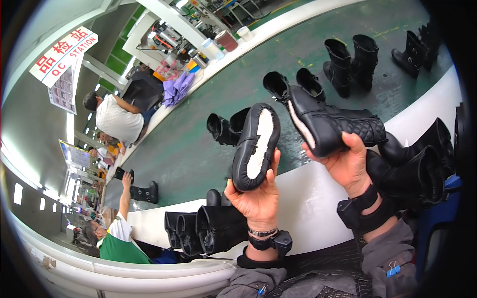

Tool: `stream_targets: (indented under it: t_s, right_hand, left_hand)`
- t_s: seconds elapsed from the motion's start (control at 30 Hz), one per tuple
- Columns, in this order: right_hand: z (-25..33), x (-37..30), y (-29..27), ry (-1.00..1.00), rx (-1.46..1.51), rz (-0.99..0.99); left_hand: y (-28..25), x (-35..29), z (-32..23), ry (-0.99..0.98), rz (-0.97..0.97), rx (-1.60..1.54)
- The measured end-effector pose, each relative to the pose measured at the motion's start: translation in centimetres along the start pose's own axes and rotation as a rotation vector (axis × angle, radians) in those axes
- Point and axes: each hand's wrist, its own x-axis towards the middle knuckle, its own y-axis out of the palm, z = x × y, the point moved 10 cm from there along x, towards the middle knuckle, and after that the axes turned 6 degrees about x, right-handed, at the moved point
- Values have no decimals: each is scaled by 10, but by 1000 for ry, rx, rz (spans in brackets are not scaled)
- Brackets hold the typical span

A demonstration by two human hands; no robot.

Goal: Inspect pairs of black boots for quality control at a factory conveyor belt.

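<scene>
My left hand (pixel 257 196) grips a black boot (pixel 242 155) by its toe end. Its underside faces me, and a white strip runs down the middle where black upper is folded in around the edge. In my right hand (pixel 346 161) is another black boot (pixel 318 119), tilted on its side, with a quilted shaft pointing right. A pale strip shows along its underside too. Both boots are held up above the white ledge, apart from each other. The fingers behind each boot are partly hidden.
A green conveyor (pixel 198 164) carries pairs of black boots (pixel 350 62). Several boots lie on the white ledge at left (pixel 221 228) and right (pixel 412 174). One co-worker in green (pixel 121 243) reaches toward a boot; another in white (pixel 119 119) sits across. Purple cloth (pixel 177 89) lies on the far edge.
</scene>
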Motion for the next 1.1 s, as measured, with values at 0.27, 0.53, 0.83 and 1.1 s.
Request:
stream_targets:
  t_s: [0.27,0.53,0.83,1.1]
  right_hand:
    - [23,-39,93,-570,-1376,341]
    - [-12,-27,73,-169,-726,372]
    - [-8,-15,-1,-15,-102,347]
    - [-10,-14,30,54,1,460]
  left_hand:
    - [42,-18,-8,454,75,1545]
    - [-2,-10,-37,422,-52,1113]
    - [-104,-29,-23,32,-364,663]
    - [-113,-19,1,-32,-456,642]
